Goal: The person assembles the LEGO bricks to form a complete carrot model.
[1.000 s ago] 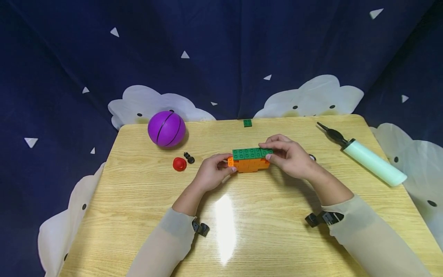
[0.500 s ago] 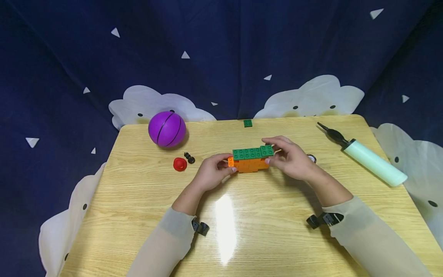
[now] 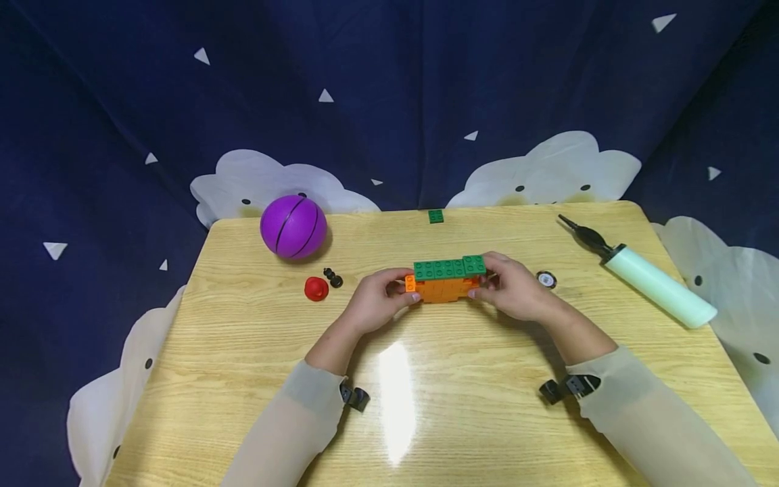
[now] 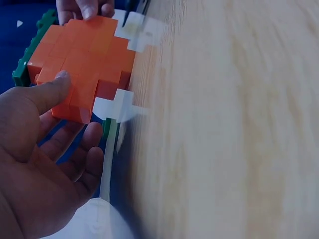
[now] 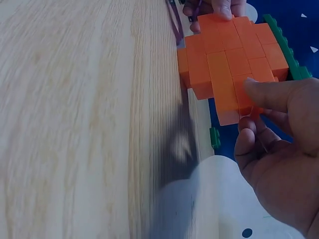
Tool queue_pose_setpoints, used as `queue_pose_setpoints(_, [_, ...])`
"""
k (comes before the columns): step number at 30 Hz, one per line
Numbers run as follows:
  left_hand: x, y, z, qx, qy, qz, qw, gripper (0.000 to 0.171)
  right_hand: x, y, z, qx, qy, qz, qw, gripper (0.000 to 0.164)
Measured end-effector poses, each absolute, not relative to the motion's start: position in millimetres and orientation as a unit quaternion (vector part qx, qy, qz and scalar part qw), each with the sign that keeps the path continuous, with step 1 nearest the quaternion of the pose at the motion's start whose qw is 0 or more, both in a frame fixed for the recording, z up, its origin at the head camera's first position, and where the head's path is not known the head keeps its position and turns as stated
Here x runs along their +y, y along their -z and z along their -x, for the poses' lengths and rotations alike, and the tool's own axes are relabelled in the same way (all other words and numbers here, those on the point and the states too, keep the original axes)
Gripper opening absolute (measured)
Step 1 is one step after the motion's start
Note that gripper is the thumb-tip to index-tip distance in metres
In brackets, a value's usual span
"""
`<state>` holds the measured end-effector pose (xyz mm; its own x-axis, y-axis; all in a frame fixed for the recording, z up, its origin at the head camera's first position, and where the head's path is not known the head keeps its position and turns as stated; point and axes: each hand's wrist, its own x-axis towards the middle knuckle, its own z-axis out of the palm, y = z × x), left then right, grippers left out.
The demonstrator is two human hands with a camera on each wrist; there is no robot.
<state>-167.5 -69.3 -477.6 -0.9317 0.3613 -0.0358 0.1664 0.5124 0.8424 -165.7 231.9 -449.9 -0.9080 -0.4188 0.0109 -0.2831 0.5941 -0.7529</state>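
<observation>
An orange toy-brick model (image 3: 443, 291) with stepped edges stands upright between both hands, topped by a row of green bricks (image 3: 439, 269). The green brick (image 3: 474, 264) at the right end sits slightly higher than its neighbours. My left hand (image 3: 377, 299) grips the model's left side, its thumb on the orange face (image 4: 87, 59). On the right side my right hand (image 3: 516, 291) holds it, thumb against the near orange face (image 5: 232, 59). The fingers behind the model are partly hidden. Whether its bottom touches the table cannot be told.
A loose green brick (image 3: 435, 216) lies at the table's far edge. Left are a purple ball (image 3: 293, 227), a small red hat-shaped piece (image 3: 316, 289) and a black beaded piece (image 3: 333, 278). Right are a round chip (image 3: 546, 279) and a mint hand pump (image 3: 660, 285).
My right hand has left the green end brick on top and come down to the model's right side. The model has shifted slightly right. The round chip shows fully now.
</observation>
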Motion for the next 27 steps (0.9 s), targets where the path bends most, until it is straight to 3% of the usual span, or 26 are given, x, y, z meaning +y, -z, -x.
queue_pose_setpoints(7, [-64.8, 479.5, 170.9, 0.857, -0.476, -0.163, 0.110, 0.052, 238.7, 452.5, 164.5, 0.890, 0.405, 0.190, 0.083, 0.028])
queue_pose_setpoints(20, [-74.1, 470.8, 189.0, 0.857, -0.444, -0.199, 0.169, 0.063, 242.2, 453.7, 160.8, 0.885, 0.417, 0.192, 0.070, 0.027])
queue_pose_setpoints(27, [-66.8, 469.6, 203.5, 0.883, -0.406, -0.196, 0.129, 0.045, 240.3, 455.2, 160.2, 0.892, 0.404, 0.188, 0.069, 0.022])
